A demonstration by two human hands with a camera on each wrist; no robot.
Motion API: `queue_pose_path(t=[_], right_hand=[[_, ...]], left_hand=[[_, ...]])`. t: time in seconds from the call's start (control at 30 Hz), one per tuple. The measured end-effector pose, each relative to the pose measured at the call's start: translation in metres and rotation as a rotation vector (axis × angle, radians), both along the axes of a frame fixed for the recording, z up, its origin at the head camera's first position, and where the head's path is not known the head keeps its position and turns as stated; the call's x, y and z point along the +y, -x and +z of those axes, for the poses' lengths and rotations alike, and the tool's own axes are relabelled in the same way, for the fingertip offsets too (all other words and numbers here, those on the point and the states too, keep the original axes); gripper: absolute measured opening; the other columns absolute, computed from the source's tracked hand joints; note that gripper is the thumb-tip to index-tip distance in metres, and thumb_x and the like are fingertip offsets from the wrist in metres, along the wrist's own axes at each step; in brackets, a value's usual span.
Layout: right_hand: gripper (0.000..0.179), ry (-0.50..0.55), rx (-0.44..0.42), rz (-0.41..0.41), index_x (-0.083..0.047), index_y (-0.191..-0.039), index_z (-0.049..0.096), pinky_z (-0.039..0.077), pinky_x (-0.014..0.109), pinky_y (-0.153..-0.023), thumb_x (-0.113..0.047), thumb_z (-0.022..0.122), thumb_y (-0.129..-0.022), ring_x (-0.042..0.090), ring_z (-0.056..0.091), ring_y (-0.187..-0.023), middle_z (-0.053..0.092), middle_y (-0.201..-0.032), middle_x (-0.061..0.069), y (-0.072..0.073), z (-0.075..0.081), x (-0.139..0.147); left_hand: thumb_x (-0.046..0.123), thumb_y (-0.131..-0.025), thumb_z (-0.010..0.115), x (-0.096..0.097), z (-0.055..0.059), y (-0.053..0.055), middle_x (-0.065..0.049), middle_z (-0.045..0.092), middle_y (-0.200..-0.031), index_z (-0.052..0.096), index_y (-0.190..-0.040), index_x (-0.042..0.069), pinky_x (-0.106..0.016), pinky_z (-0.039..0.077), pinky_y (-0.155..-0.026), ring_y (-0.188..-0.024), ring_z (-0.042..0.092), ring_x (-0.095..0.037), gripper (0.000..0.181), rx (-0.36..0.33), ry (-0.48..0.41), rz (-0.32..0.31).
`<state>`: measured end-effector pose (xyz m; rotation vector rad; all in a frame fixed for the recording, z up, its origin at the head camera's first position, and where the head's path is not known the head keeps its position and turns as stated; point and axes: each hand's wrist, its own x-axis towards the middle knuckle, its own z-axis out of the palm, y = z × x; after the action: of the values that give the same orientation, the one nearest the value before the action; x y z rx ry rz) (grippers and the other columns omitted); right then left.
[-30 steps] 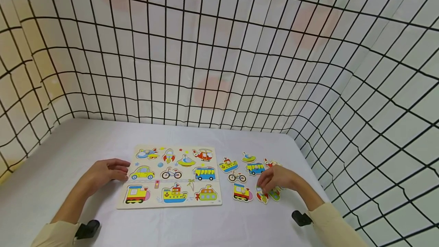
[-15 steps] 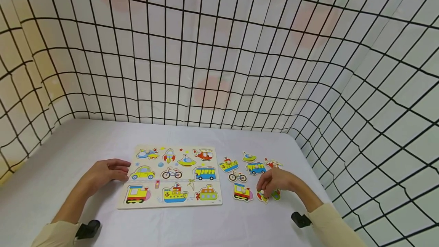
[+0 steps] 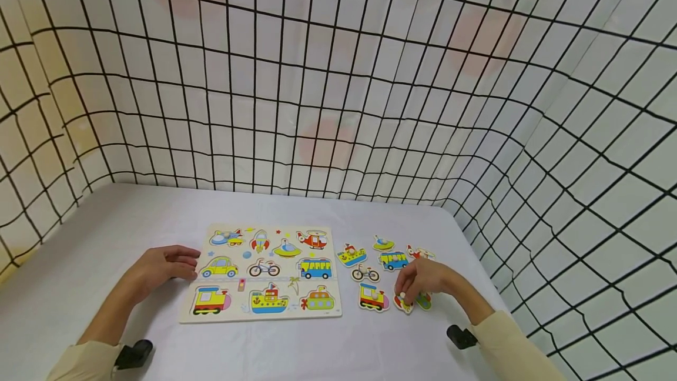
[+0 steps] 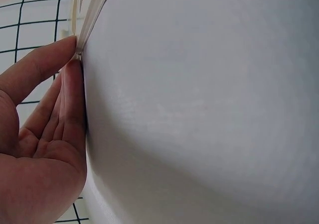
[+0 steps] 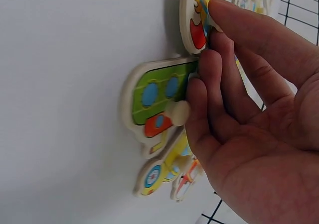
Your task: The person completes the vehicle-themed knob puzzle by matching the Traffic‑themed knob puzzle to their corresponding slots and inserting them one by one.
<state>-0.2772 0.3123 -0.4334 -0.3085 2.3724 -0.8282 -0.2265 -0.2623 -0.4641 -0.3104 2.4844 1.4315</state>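
Note:
A wooden puzzle board point(image 3: 240, 304) printed with vehicles lies on the table. My left hand point(image 3: 161, 269) rests at its left edge, fingertips touching the side; in the left wrist view the fingers point(image 4: 72, 94) look fairly straight. My right hand point(image 3: 425, 278) pinches a rocket puzzle piece point(image 3: 404, 306) between thumb and fingers; part of the rocket piece point(image 5: 197, 32) is hidden behind the thumb. Close below these fingers sits a green submarine piece point(image 5: 144, 92) with a pale knob. A yellow piece point(image 5: 162, 171), seemingly the car, lies near it.
Loose pieces lie right of the board: ship point(image 3: 351, 255), flying saucer point(image 3: 383, 243), bus point(image 3: 393, 261), bicycle point(image 3: 365, 274), train point(image 3: 372, 297) and helicopter point(image 3: 418, 251). An airplane piece point(image 3: 227, 238) sits in the board. Black grid netting point(image 3: 328, 75) surrounds the table's back and sides.
The rocket piece has shifted and turned slightly under my right fingers, and its knob shows more clearly now. My left hand and the board have stayed essentially in place.

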Motion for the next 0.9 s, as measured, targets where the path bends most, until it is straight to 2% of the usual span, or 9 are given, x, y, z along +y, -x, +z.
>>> queue_pose_path(t=[0.23,0.37,0.67,0.9], right_hand=[[0.017,0.000,0.054,0.031,-0.010,-0.092,0.077,0.052,0.037,-0.077,-0.008,0.084,-0.077,0.017,0.066,-0.077,0.074,-0.082,0.002,0.006,0.010,-0.007],[0.016,0.018,0.078,0.035,-0.010,-0.093,0.077,0.052,0.040,-0.081,-0.009,0.083,-0.078,0.018,0.067,-0.079,0.075,-0.085,0.002,0.013,0.017,-0.017],[0.014,0.042,0.103,0.041,-0.012,-0.093,0.077,0.054,0.050,-0.084,-0.011,0.082,-0.080,0.019,0.066,-0.079,0.075,-0.086,0.002,0.030,0.030,-0.051],[0.013,0.046,0.089,0.056,-0.013,-0.093,0.077,0.053,0.051,-0.091,-0.012,0.082,-0.081,0.020,0.069,-0.082,0.076,-0.089,0.001,0.041,0.038,-0.084]], left_hand=[[0.020,-0.082,0.082,0.000,0.000,0.001,-0.015,0.071,-0.118,0.056,-0.138,-0.002,-0.052,0.047,-0.095,-0.109,0.061,-0.032,0.066,0.004,-0.002,-0.019],[0.022,-0.083,0.082,-0.001,0.000,0.000,-0.014,0.071,-0.118,0.056,-0.138,-0.001,-0.046,0.048,-0.092,-0.109,0.061,-0.030,0.065,0.004,0.007,-0.027],[0.020,-0.083,0.082,0.000,0.001,0.001,-0.013,0.072,-0.116,0.057,-0.137,-0.002,-0.049,0.049,-0.094,-0.107,0.061,-0.028,0.064,0.006,-0.006,-0.019],[0.019,-0.082,0.082,-0.001,-0.001,0.000,-0.012,0.072,-0.114,0.057,-0.137,-0.002,-0.048,0.049,-0.093,-0.106,0.062,-0.027,0.064,0.008,-0.005,-0.009]])
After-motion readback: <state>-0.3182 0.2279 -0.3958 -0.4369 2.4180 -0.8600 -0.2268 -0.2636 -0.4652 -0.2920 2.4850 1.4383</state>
